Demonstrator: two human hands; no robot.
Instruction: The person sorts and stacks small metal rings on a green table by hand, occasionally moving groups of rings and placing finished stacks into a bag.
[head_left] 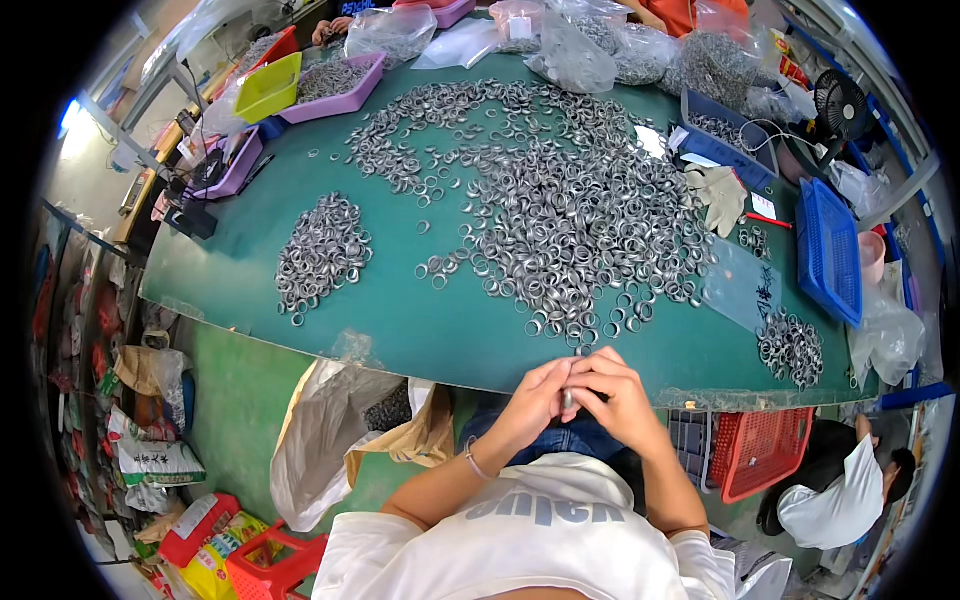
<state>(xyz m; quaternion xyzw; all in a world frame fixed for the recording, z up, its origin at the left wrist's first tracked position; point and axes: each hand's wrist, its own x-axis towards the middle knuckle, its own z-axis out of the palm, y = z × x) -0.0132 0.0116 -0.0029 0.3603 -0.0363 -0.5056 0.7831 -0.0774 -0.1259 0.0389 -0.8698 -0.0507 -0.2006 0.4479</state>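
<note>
Close to the table's front edge my two hands meet, fingers bent in toward each other. Both my left hand (538,398) and my right hand (612,395) are closed on a small grey metal ring (568,399), which shows between the fingertips. Another ring (585,351) shows just beyond the fingers. In front of my hands a big heap of metal rings (590,220) covers the middle of the green table (400,335). A smaller pile of rings (322,255) lies on the left, and another small pile (790,348) near the right front edge.
A white glove (718,197), a clear plastic sheet (742,284) and a blue basket (830,252) lie to the right. Purple tray (335,88) and plastic bags (575,62) stand at the back. An open sack (330,440) sits below the front edge; a person (835,495) crouches lower right.
</note>
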